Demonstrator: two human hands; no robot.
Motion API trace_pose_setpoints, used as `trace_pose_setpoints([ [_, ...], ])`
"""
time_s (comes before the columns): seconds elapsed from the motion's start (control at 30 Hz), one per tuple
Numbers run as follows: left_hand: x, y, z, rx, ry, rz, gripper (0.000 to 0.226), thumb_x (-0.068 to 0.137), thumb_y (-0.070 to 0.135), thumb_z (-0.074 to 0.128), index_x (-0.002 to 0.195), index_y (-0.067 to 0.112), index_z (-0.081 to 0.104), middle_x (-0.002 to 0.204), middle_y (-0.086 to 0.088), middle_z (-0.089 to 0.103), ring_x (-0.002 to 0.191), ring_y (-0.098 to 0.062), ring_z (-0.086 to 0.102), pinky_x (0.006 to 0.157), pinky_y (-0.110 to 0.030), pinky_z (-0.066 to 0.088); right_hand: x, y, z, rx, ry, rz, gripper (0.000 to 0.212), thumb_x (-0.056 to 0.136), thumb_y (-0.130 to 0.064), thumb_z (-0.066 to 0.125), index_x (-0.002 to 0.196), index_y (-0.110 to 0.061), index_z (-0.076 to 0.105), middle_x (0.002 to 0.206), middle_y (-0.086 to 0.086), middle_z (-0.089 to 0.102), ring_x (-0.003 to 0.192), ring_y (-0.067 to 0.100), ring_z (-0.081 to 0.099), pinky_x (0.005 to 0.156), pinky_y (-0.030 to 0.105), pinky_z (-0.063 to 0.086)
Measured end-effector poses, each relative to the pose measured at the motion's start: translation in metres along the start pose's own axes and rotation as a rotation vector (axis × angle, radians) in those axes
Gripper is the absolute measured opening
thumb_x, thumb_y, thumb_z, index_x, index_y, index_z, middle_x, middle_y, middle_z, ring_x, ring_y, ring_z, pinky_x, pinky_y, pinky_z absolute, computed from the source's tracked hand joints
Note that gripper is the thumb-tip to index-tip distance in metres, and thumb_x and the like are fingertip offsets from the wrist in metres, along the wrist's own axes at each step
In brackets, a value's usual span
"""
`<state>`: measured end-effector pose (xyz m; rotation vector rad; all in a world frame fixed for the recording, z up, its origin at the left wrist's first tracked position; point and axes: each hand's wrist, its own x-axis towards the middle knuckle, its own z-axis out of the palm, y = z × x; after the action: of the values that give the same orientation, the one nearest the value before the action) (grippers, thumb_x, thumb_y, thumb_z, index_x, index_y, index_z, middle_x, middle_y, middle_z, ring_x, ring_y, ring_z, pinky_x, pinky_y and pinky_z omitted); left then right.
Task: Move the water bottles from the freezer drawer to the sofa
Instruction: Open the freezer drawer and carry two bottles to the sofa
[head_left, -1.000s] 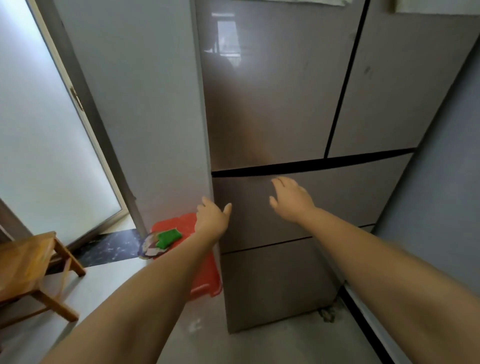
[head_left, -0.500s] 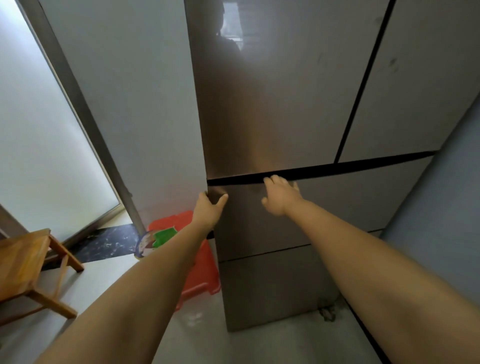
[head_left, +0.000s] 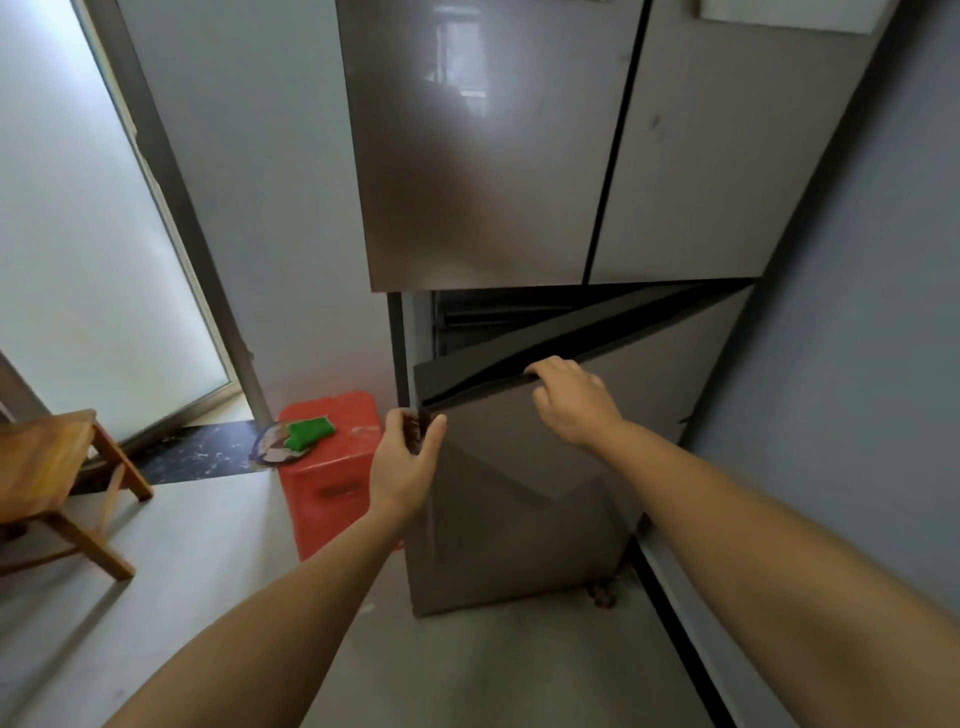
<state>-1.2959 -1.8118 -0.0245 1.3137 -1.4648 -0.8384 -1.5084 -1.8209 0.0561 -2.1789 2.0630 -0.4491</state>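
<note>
The grey-brown freezer drawer (head_left: 519, 457) of the tall fridge (head_left: 488, 156) stands pulled partly out, its left side farther out than its right. My left hand (head_left: 408, 462) grips the drawer front's top left corner. My right hand (head_left: 571, 402) is hooked over the drawer's top edge near the middle. A dark gap shows behind the drawer front, and only rails and shadow are visible inside. No water bottles and no sofa are in view.
A red plastic stool (head_left: 332, 467) with a green object (head_left: 309, 432) and a round printed item on it stands left of the fridge. A wooden stool (head_left: 57, 483) sits at the far left by a frosted glass door (head_left: 88, 234). A grey wall (head_left: 852, 364) runs close on the right.
Both hands reached the drawer's top edge, took hold, and pulled the drawer front out from the closed fridge face. The view has also moved closer and tilted down.
</note>
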Motion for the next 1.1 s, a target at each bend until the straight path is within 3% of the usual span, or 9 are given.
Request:
trace_pose_setpoints([
  [0.13,-0.057,0.029,0.013,-0.265,0.053,-0.012,0.024,0.097,0.042,0.039,0.086,0.026,0.054,0.067,0.000,0.056,0.065,-0.019,0.056,0.064,-0.034,0.051,-0.067,0.022,-0.018,0.138,0.157,0.100,0.032,0.097,-0.022,0.036,0.121,-0.014,0.055,0.113,0.008,0.062,0.111,0.027,0.055,0.092,0.038,0.040],
  [0.23,-0.067,0.052,0.020,-0.226,0.063,-0.027,0.021,0.100,0.025,0.038,0.090,0.022,0.056,0.066,-0.001,0.057,0.065,-0.018,0.054,0.065,-0.037,0.047,-0.113,0.035,-0.037,0.144,0.221,0.174,0.023,0.099,-0.030,0.035,0.094,-0.017,0.054,0.082,-0.001,0.058,0.086,0.024,0.060,0.076,0.036,0.040],
  [0.3,-0.068,0.069,0.037,-0.092,-0.095,0.015,0.020,0.098,0.013,0.041,0.108,0.016,0.058,0.075,0.001,0.060,0.070,-0.016,0.056,0.065,-0.032,0.048,-0.143,0.042,-0.055,0.123,0.286,0.242,0.024,0.099,-0.032,0.039,0.089,-0.016,0.055,0.089,0.001,0.057,0.090,0.023,0.058,0.082,0.038,0.044],
  [0.37,-0.072,0.091,0.066,0.082,-0.281,0.154,0.032,0.094,0.005,0.041,0.122,0.014,0.055,0.092,0.000,0.064,0.085,-0.017,0.061,0.076,-0.032,0.051,-0.169,0.048,-0.073,0.053,0.357,0.276,0.028,0.098,-0.030,0.041,0.100,-0.010,0.062,0.108,0.008,0.059,0.104,0.026,0.055,0.090,0.041,0.045],
  [0.47,-0.080,0.128,0.124,0.316,-0.476,0.484,0.053,0.087,0.000,0.045,0.137,0.016,0.044,0.132,-0.006,0.055,0.121,-0.020,0.052,0.101,-0.037,0.044,-0.200,0.049,-0.099,-0.078,0.138,0.337,0.041,0.098,-0.034,0.038,0.114,-0.004,0.060,0.122,0.015,0.057,0.113,0.032,0.052,0.093,0.042,0.046],
  [0.57,-0.079,0.159,0.181,0.496,-0.661,0.791,0.075,0.084,-0.003,0.050,0.150,0.017,0.021,0.157,-0.006,0.022,0.144,-0.022,0.021,0.116,-0.036,0.025,-0.220,0.058,-0.103,-0.211,-0.200,0.504,0.065,0.099,-0.039,0.036,0.146,0.003,0.023,0.154,0.024,0.020,0.143,0.034,0.021,0.113,0.046,0.028],
  [0.67,-0.077,0.184,0.235,0.783,-0.821,1.052,0.075,0.089,0.007,0.047,0.152,0.023,0.009,0.161,-0.001,0.002,0.149,-0.019,-0.002,0.121,-0.044,0.005,-0.240,0.086,-0.104,-0.347,-0.197,0.621,0.073,0.100,-0.026,0.042,0.150,0.002,-0.003,0.159,0.020,-0.004,0.148,0.031,0.000,0.120,0.046,0.011],
  [0.8,-0.085,0.208,0.302,0.731,-0.862,1.153,0.061,0.097,0.032,0.042,0.151,0.026,0.014,0.160,0.001,0.014,0.148,-0.019,0.009,0.120,-0.046,0.005,-0.262,0.138,-0.118,-0.421,-0.155,0.738,0.072,0.097,-0.013,0.044,0.150,-0.001,-0.003,0.160,0.017,-0.002,0.148,0.028,0.001,0.120,0.046,0.011],
  [1.1,-0.097,0.244,0.422,0.691,-0.955,1.173,0.074,0.092,0.027,0.048,0.152,0.025,0.004,0.161,0.001,0.006,0.148,-0.017,0.002,0.119,-0.049,0.002,-0.262,0.259,-0.141,-0.376,-0.055,1.008,0.066,0.097,-0.009,0.035,0.151,-0.004,-0.002,0.160,0.012,-0.008,0.148,0.025,-0.006,0.119,0.047,0.001],
])
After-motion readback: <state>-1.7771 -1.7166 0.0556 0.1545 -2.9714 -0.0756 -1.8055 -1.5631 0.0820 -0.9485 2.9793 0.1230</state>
